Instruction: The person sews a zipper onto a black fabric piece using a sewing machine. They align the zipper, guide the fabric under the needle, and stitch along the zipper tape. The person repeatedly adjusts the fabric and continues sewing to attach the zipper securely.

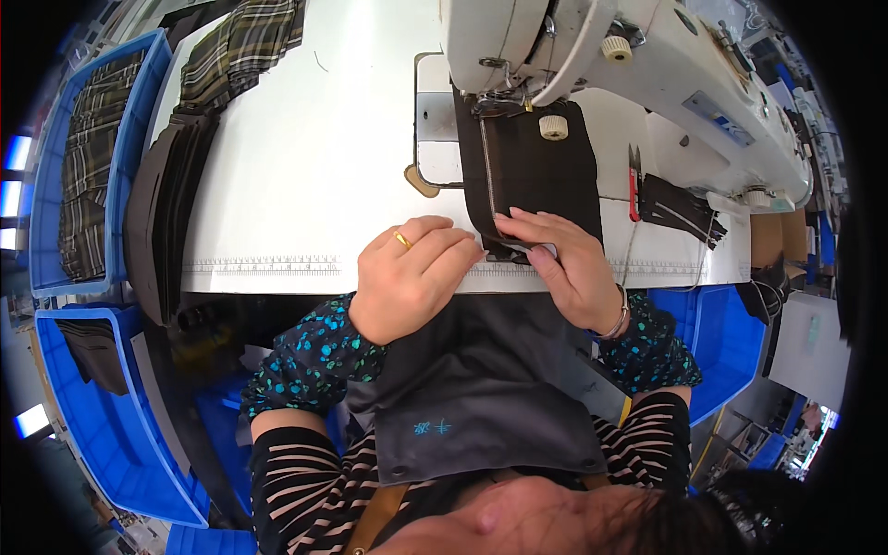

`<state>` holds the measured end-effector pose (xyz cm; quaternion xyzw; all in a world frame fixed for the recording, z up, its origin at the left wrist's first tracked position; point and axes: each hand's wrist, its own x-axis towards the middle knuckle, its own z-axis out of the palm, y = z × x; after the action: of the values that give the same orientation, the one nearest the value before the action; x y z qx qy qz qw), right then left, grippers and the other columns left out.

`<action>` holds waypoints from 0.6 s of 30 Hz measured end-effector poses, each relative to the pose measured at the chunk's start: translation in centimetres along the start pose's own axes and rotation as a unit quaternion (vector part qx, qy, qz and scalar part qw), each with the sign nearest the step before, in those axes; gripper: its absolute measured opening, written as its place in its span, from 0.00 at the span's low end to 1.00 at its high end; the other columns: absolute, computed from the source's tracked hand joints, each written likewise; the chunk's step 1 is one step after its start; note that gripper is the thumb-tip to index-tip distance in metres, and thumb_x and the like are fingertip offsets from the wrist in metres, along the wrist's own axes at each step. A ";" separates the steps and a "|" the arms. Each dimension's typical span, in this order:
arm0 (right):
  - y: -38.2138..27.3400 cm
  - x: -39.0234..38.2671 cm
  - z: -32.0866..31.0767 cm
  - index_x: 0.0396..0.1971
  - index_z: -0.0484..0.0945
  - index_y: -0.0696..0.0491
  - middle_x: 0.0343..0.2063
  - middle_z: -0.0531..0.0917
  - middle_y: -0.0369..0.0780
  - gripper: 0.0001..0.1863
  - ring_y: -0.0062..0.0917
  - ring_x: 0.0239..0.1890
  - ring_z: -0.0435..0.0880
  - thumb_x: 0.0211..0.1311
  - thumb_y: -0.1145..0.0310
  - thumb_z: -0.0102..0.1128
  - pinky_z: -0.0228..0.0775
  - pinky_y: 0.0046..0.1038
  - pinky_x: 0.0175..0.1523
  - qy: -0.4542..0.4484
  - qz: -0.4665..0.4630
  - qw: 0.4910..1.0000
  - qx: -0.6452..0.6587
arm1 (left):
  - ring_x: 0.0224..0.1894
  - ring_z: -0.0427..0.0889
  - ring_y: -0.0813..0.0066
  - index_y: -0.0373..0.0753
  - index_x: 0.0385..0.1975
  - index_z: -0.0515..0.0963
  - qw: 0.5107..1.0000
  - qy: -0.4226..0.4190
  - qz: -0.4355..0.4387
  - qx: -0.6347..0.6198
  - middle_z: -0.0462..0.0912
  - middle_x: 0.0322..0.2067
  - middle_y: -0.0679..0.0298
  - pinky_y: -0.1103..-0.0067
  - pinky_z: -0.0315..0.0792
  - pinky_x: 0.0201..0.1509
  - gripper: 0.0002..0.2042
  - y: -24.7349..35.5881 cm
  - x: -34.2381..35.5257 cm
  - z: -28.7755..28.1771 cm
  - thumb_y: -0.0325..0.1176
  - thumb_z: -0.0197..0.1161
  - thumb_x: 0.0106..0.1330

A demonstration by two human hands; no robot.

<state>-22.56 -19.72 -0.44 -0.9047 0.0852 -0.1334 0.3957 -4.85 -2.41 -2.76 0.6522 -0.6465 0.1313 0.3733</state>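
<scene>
A dark brown fabric panel (550, 176) with rounded corners lies under the needle area (490, 106) of a white sewing machine (666, 88). Along its left side a pale zipper-like strip (490, 166) runs from the presser foot toward me. At the panel's near end, my left hand (407, 277), with a gold ring, has its fingers together and its tips at the fabric edge; its thumb is hidden. My right hand (573, 264) pinches the near edge between thumb and fingers. A small greyish piece shows by that thumb, too small to name.
Red-handled scissors (635, 180) and dark strips with zipper teeth (680, 208) lie right of the panel. Stacked dark pieces (166, 213) and plaid fabric (236, 55) lie left. Blue bins (120, 231) flank the table; a printed ruler (268, 266) follows its near edge.
</scene>
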 end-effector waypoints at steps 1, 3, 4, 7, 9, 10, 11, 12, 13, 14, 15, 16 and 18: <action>-0.1 0.0 0.2 0.59 0.82 0.52 0.56 0.86 0.43 0.17 0.41 0.64 0.81 0.75 0.67 0.55 0.68 0.44 0.70 0.003 0.002 1.000 0.001 | 0.43 0.85 0.71 0.42 0.39 0.86 1.000 0.006 0.019 0.007 0.87 0.38 0.68 0.77 0.79 0.42 0.13 0.0 -0.2 -0.2 0.30 0.72 0.52; -0.2 -0.1 0.4 0.60 0.82 0.52 0.56 0.86 0.42 0.18 0.41 0.64 0.81 0.75 0.68 0.55 0.68 0.44 0.71 0.007 -0.001 1.000 -0.005 | 0.40 0.83 0.74 0.42 0.38 0.86 0.999 0.011 0.044 0.022 0.85 0.36 0.69 0.78 0.77 0.40 0.13 0.1 -0.4 -0.1 0.30 0.70 0.50; -0.2 -0.1 0.4 0.60 0.82 0.52 0.56 0.86 0.42 0.18 0.41 0.65 0.81 0.75 0.69 0.54 0.67 0.45 0.71 0.008 -0.004 1.000 -0.008 | 0.38 0.82 0.75 0.42 0.36 0.86 0.998 0.009 0.050 0.030 0.84 0.35 0.70 0.79 0.76 0.38 0.12 0.4 -0.3 0.2 0.30 0.69 0.50; 0.0 -0.4 0.4 0.64 0.78 0.52 0.63 0.82 0.44 0.22 0.43 0.69 0.77 0.76 0.61 0.55 0.64 0.46 0.73 -0.025 -0.002 1.000 -0.019 | 0.35 0.78 0.76 0.42 0.33 0.85 0.998 -0.023 0.050 0.043 0.79 0.32 0.71 0.79 0.72 0.33 0.10 0.7 -0.4 1.3 0.31 0.66 0.50; -0.2 -0.5 -0.4 0.68 0.75 0.52 0.68 0.75 0.47 0.28 0.45 0.72 0.71 0.76 0.53 0.54 0.59 0.46 0.75 -0.049 -0.029 0.997 -0.043 | 0.33 0.76 0.76 0.41 0.32 0.85 0.996 -0.048 0.048 0.051 0.76 0.31 0.71 0.78 0.70 0.31 0.09 0.7 -0.5 1.4 0.31 0.66 0.50; -0.1 -0.5 -0.8 0.70 0.73 0.52 0.71 0.72 0.48 0.31 0.46 0.74 0.69 0.76 0.48 0.54 0.57 0.46 0.77 -0.062 -0.043 0.996 -0.056 | 0.32 0.75 0.75 0.41 0.31 0.85 0.995 -0.059 0.049 0.057 0.76 0.32 0.70 0.78 0.71 0.30 0.09 0.9 -0.7 1.2 0.31 0.66 0.49; 1.1 -0.5 -1.6 0.74 0.68 0.52 0.76 0.63 0.51 0.40 0.48 0.78 0.61 0.74 0.38 0.52 0.52 0.44 0.79 -0.050 -0.043 0.996 -0.067 | 0.31 0.74 0.74 0.40 0.31 0.86 0.994 -0.069 0.049 0.063 0.76 0.32 0.69 0.77 0.71 0.29 0.10 1.0 -0.8 1.0 0.31 0.66 0.49; 1.7 -0.7 -2.2 0.74 0.66 0.54 0.77 0.61 0.52 0.41 0.46 0.79 0.60 0.75 0.38 0.51 0.50 0.41 0.79 0.028 -0.012 1.000 -0.002 | 0.31 0.74 0.73 0.39 0.29 0.85 0.991 -0.089 0.055 0.085 0.75 0.32 0.68 0.77 0.70 0.29 0.08 1.5 -0.9 1.0 0.31 0.66 0.49; 2.7 -0.7 -2.9 0.75 0.65 0.56 0.77 0.62 0.50 0.39 0.42 0.78 0.61 0.78 0.42 0.50 0.52 0.40 0.79 0.105 0.026 0.994 0.015 | 0.31 0.73 0.73 0.39 0.27 0.84 0.986 -0.109 0.060 0.107 0.75 0.32 0.67 0.77 0.70 0.30 0.07 2.1 -0.8 0.9 0.30 0.65 0.49; 4.5 -0.9 -3.0 0.76 0.61 0.57 0.76 0.63 0.47 0.36 0.37 0.77 0.63 0.81 0.46 0.46 0.50 0.38 0.79 0.183 0.141 0.965 0.121 | 0.32 0.72 0.72 0.38 0.26 0.83 0.981 -0.129 0.064 0.130 0.74 0.32 0.65 0.77 0.69 0.31 0.05 2.6 -0.6 0.7 0.30 0.65 0.49; 5.2 -0.2 -3.4 0.73 0.65 0.58 0.72 0.70 0.44 0.29 0.32 0.67 0.76 0.82 0.57 0.49 0.68 0.32 0.68 0.242 0.180 0.924 0.237 | 0.32 0.72 0.71 0.38 0.24 0.82 0.974 -0.140 0.082 0.157 0.74 0.32 0.64 0.77 0.68 0.31 0.04 3.1 -0.3 0.6 0.30 0.64 0.49; 5.6 0.1 -4.5 0.71 0.66 0.58 0.66 0.75 0.42 0.27 0.25 0.54 0.81 0.81 0.59 0.50 0.73 0.27 0.56 0.235 0.220 0.892 0.317 | 0.32 0.71 0.70 0.38 0.22 0.81 0.966 -0.148 0.099 0.185 0.74 0.32 0.63 0.77 0.67 0.31 0.04 3.4 -0.1 0.5 0.30 0.64 0.49; 7.5 -0.8 -7.5 0.67 0.70 0.59 0.49 0.83 0.36 0.24 0.14 0.30 0.79 0.79 0.63 0.52 0.70 0.18 0.32 0.127 0.286 0.836 0.450 | 0.33 0.72 0.69 0.37 0.19 0.80 0.945 -0.163 0.136 0.248 0.74 0.31 0.62 0.78 0.64 0.32 0.05 3.9 0.5 0.7 0.30 0.62 0.51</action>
<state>-26.03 -29.74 -1.22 -0.5374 0.3204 -0.1510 0.7653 -8.72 -2.80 -1.67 0.6426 -0.7281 0.2287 0.0677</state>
